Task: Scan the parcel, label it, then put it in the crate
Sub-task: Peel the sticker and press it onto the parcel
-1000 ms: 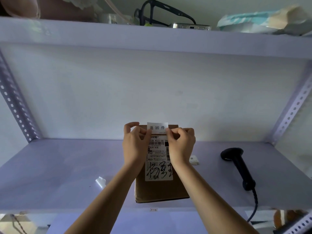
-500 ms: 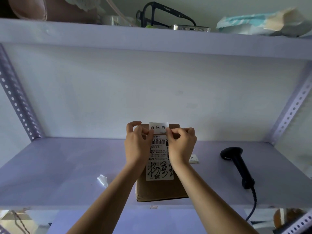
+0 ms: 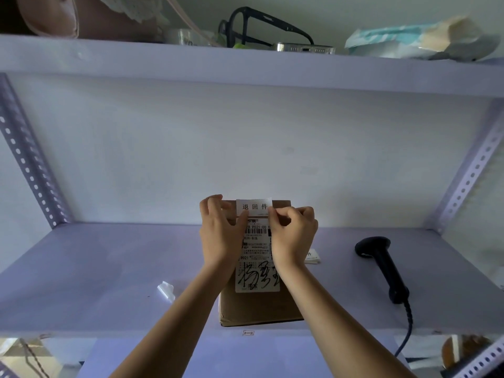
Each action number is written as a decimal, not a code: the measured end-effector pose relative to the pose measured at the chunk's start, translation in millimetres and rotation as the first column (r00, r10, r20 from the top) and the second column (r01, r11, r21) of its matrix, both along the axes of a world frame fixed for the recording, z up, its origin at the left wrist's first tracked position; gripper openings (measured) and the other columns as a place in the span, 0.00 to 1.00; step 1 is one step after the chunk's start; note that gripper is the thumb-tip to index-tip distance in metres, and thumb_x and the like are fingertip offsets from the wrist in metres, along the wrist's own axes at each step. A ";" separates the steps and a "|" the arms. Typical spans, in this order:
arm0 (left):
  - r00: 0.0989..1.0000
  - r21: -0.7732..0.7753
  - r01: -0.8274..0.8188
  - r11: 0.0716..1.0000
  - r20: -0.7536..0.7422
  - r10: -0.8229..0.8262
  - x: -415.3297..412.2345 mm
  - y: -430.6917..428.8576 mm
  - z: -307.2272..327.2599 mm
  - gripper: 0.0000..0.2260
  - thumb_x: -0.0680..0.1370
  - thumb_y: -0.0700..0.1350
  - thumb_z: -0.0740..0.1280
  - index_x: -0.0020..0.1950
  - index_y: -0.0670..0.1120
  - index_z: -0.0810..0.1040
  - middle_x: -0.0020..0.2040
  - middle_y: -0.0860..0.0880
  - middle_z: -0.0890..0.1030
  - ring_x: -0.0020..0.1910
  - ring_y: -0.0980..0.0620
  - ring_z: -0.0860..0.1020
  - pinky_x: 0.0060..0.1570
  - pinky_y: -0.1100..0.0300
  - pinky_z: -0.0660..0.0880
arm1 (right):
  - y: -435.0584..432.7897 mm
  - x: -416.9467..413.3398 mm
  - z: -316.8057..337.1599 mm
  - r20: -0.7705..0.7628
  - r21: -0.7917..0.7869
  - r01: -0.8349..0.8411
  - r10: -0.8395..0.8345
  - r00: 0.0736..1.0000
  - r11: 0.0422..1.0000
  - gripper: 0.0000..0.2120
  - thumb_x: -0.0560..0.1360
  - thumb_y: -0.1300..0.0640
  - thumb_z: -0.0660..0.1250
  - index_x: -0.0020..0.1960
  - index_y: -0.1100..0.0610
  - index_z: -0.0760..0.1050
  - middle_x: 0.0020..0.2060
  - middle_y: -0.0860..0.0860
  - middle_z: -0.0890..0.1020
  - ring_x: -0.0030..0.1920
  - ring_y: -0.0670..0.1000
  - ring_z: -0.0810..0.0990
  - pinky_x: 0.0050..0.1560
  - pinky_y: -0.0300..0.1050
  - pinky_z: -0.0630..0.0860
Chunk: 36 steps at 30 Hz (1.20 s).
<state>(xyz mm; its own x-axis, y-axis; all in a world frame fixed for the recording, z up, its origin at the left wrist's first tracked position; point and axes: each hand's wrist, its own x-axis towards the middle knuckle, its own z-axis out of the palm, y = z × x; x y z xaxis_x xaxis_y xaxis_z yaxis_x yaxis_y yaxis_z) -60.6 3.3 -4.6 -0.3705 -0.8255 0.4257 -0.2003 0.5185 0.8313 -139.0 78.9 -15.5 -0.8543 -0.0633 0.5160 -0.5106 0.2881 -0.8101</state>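
A brown cardboard parcel lies on the white shelf, with a printed shipping slip on its top. A small white label with three black characters sits over the parcel's far edge. My left hand pinches the label's lower left corner, and my right hand pinches its lower right corner. Both hands rest over the parcel and hide part of the slip. No crate is in view.
A black handheld scanner lies on the shelf to the right, its cable hanging over the front edge. A white paper scrap lies left of the parcel and a small label stack right of it. The upper shelf carries glasses and bags.
Both hands have shifted the small label slightly away from me, toward the parcel's far edge. The parcel and scanner have not moved.
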 end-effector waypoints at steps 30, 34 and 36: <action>0.939 0.238 0.275 0.932 -0.276 -0.207 17.5 -10.4 -18.0 0.11 0.76 0.45 0.67 0.48 0.63 0.79 0.48 0.54 0.85 0.49 0.51 0.83 0.53 0.49 0.80 | 21.2 -18.0 -0.3 0.181 -0.209 -0.217 0.256 0.950 0.954 0.16 0.70 0.60 0.73 0.58 0.57 0.77 0.53 0.51 0.83 0.52 0.48 0.81 0.53 0.41 0.79; 0.884 0.409 0.445 0.796 -0.343 -0.318 17.0 -14.8 -31.6 0.19 0.79 0.46 0.63 0.69 0.58 0.73 0.61 0.47 0.83 0.58 0.48 0.82 0.60 0.46 0.77 | 32.0 -19.2 -11.7 0.282 -0.322 -0.372 0.463 0.840 0.871 0.22 0.71 0.66 0.71 0.65 0.57 0.74 0.59 0.49 0.79 0.60 0.45 0.77 0.61 0.39 0.73; 0.849 0.453 0.520 0.725 -0.366 -0.381 17.4 -19.3 -36.2 0.23 0.79 0.49 0.62 0.73 0.61 0.66 0.63 0.47 0.81 0.61 0.46 0.80 0.63 0.43 0.74 | 35.0 -22.1 -14.3 0.310 -0.392 -0.414 0.542 0.781 0.821 0.22 0.72 0.70 0.69 0.64 0.57 0.74 0.59 0.48 0.79 0.62 0.46 0.77 0.67 0.44 0.71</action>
